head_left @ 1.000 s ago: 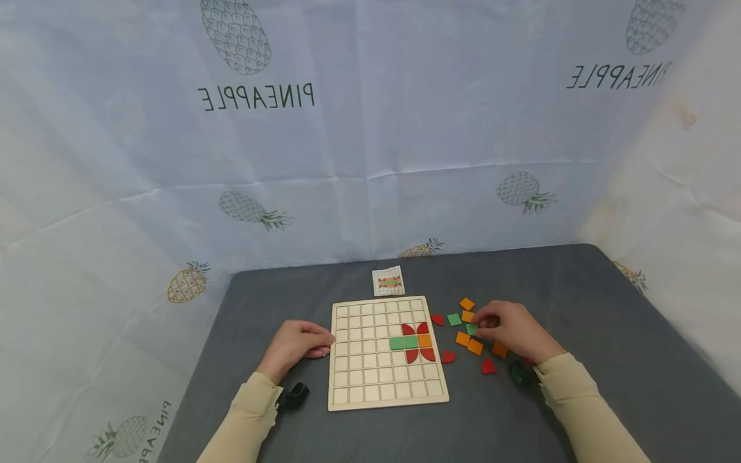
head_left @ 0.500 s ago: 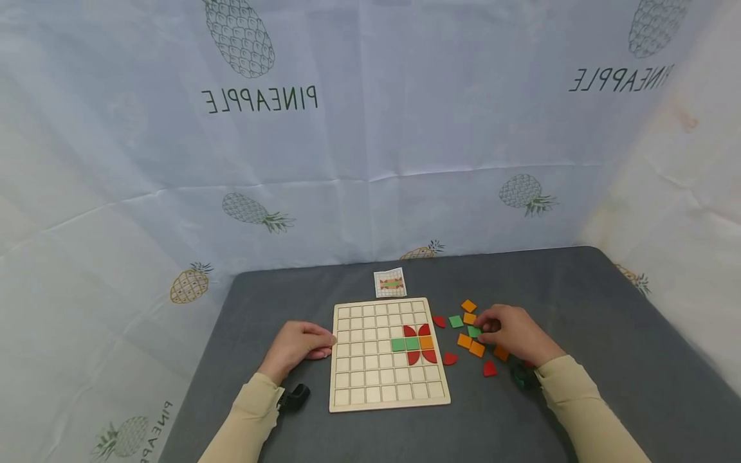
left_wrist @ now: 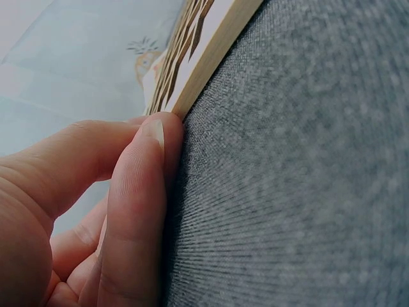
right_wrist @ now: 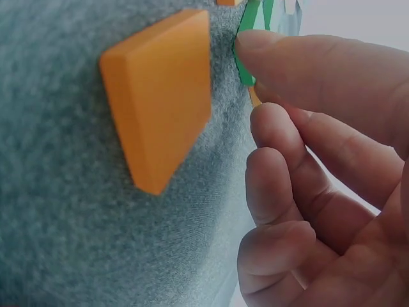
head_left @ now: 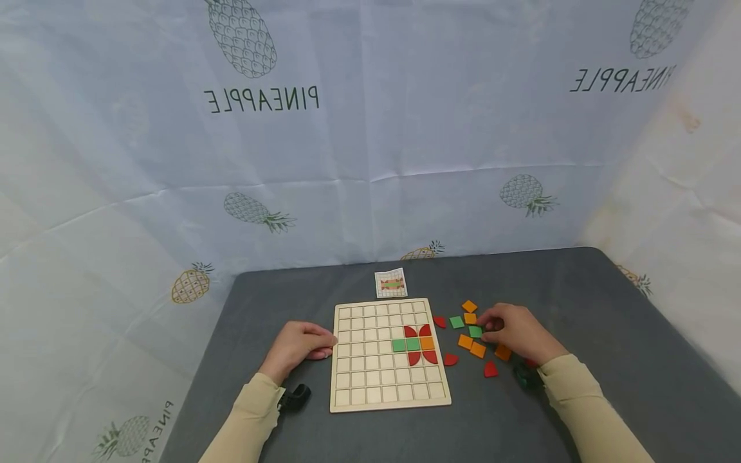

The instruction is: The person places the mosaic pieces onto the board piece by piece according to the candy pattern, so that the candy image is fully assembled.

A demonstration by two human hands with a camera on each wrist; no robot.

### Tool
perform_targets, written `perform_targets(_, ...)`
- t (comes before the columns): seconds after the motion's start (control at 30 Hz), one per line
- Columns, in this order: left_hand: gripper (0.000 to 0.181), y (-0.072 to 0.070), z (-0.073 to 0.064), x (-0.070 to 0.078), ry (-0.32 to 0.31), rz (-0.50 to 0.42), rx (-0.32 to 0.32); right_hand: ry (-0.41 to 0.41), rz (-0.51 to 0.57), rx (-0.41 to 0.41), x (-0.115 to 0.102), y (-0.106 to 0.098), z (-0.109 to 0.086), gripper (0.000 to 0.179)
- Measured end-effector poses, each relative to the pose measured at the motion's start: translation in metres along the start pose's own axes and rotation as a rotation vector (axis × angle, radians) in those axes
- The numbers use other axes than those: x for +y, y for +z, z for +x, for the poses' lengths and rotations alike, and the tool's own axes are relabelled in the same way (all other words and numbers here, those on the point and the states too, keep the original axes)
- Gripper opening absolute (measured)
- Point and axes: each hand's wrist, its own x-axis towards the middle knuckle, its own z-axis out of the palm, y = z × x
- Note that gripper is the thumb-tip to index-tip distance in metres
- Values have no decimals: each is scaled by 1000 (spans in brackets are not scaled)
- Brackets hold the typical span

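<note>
A pale wooden grid board [head_left: 370, 379] lies on the table with green squares [head_left: 399, 345], an orange square [head_left: 426, 343] and red quarter-round pieces [head_left: 429, 357] set on its right side. My left hand [head_left: 296, 345] pinches the board's left edge between thumb and forefinger; in the left wrist view the fingertips [left_wrist: 156, 131] meet right at the wooden edge. My right hand [head_left: 512, 328] is at the loose tiles, its fingers loosely curled. Its fingertips are right beside a green tile [head_left: 475, 332] lying flat, and in the right wrist view the thumb overlaps a green tile [right_wrist: 246, 64].
More loose tiles lie right of the board: another green tile [head_left: 457, 322], several orange tiles [head_left: 477, 350] and red pieces [head_left: 491, 369]. A small printed pattern card [head_left: 392, 283] lies behind the board. Pineapple-print cloth [head_left: 370, 141] hangs behind the grey table [head_left: 289, 296].
My right hand has drawn back slightly to the right, so more of the green tile by its fingertips shows. The left hand keeps its hold on the board's edge.
</note>
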Motion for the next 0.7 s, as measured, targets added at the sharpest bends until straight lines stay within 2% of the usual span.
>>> perform_targets(0.5,26,1,1,0,6,1,-2,15,1,-13,-3,-2,1,19)
perform_targets(0.7,25,0,0,1,3,6,8,-4,70,16,-12,4,5,21)
